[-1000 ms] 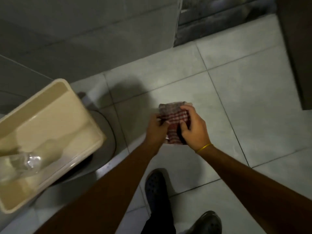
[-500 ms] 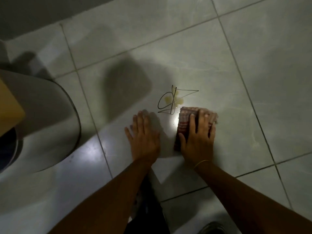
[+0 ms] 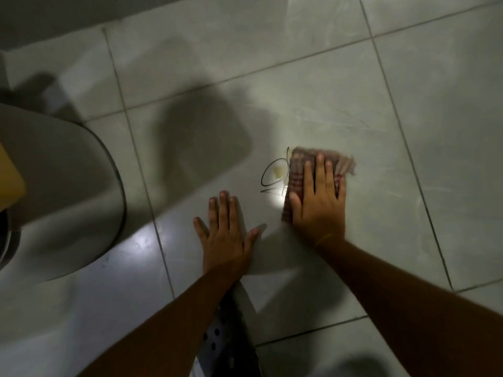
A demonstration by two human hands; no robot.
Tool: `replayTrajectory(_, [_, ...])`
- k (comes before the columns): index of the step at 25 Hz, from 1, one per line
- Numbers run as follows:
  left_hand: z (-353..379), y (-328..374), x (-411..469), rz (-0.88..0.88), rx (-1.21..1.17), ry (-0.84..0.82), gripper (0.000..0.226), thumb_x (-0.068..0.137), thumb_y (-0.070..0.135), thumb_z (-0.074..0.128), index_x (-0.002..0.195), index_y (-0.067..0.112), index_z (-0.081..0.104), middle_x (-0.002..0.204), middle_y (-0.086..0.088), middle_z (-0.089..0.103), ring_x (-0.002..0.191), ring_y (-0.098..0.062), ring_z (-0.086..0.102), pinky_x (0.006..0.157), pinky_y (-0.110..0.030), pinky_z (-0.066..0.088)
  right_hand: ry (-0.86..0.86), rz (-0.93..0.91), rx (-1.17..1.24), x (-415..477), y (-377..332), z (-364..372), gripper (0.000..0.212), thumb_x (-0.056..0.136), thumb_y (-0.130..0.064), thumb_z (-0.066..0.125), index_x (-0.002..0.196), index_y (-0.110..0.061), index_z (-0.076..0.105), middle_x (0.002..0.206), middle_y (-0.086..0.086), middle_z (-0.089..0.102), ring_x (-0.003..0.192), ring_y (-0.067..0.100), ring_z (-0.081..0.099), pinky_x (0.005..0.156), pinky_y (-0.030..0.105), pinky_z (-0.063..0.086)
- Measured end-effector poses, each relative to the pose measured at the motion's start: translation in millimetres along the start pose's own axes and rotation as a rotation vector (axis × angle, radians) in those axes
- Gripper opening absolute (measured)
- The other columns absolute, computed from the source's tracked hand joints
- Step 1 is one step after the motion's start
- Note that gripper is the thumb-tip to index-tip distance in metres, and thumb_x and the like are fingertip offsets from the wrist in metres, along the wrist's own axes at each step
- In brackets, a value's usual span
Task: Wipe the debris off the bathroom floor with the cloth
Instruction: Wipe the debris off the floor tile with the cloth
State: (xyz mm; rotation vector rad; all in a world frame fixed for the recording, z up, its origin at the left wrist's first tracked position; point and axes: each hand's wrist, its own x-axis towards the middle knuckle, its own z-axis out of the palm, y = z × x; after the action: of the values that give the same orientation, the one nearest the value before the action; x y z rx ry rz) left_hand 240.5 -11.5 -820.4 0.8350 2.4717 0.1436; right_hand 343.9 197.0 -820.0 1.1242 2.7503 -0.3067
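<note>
A folded red-checked cloth [image 3: 298, 174] lies flat on the grey tiled floor [image 3: 353, 91]. My right hand [image 3: 318, 202] presses down on it with fingers spread, covering most of it. Just left of the cloth is a small yellowish spill [image 3: 277, 172] inside a dark drawn outline, part of which the cloth covers. My left hand [image 3: 226, 235] rests flat on the floor with fingers apart, holding nothing, a short way left and nearer me than the cloth.
A toilet base [image 3: 62, 191] curves along the left edge, with a beige cistern corner [image 3: 9, 180] above it. My dark perforated shoe [image 3: 226, 341] shows between my arms at the bottom. Grout lines cross the floor diagonally.
One second ago both hands held the cloth in the air. Since half a second ago my right hand has pushed the cloth forward and left over part of the marked spill.
</note>
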Motion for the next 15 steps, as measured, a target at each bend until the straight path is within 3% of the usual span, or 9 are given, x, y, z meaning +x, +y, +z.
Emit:
replayTrajectory(4, [-3.0, -2.1, -1.1, 0.019, -0.019, -0.029, 0.087, 0.099, 0.075, 0.001, 0.166, 0.025, -0.021, 0.174, 0.001, -0.030, 0.162, -0.025, -0.023, 0.126, -0.065, -0.009, -0.061, -0.053, 0.017, -59.6, -31.3, 18.5, 0.081, 0.107, -0.058, 0.033, 0.172, -0.011, 0.018, 0.179, 0.021, 0.018, 0.165, 0.042, 0.020, 0.130, 0.067, 0.020])
replayTrajectory(9, [-2.6, -4.7, -1.6, 0.026, -0.039, -0.037, 0.080, 0.100, 0.068, -0.003, 0.167, 0.025, -0.018, 0.173, 0.002, -0.031, 0.160, -0.021, -0.029, 0.125, -0.062, -0.016, -0.012, -0.126, 0.071, 0.0, -75.5, 17.3, 0.082, 0.106, -0.058, 0.036, 0.172, -0.014, 0.016, 0.181, 0.014, 0.015, 0.168, 0.035, 0.014, 0.134, 0.060, 0.011])
replayTrajectory(15, [-3.2, -4.5, 0.0, 0.028, -0.035, -0.030, 0.081, 0.099, 0.072, -0.003, 0.162, 0.029, -0.030, 0.173, 0.002, -0.032, 0.162, -0.025, -0.025, 0.126, -0.065, -0.011, -0.072, -0.157, 0.034, -89.5, -8.2, 21.3, 0.084, 0.105, -0.061, 0.037, 0.173, -0.018, 0.013, 0.183, 0.011, 0.006, 0.169, 0.033, 0.008, 0.130, 0.064, 0.022])
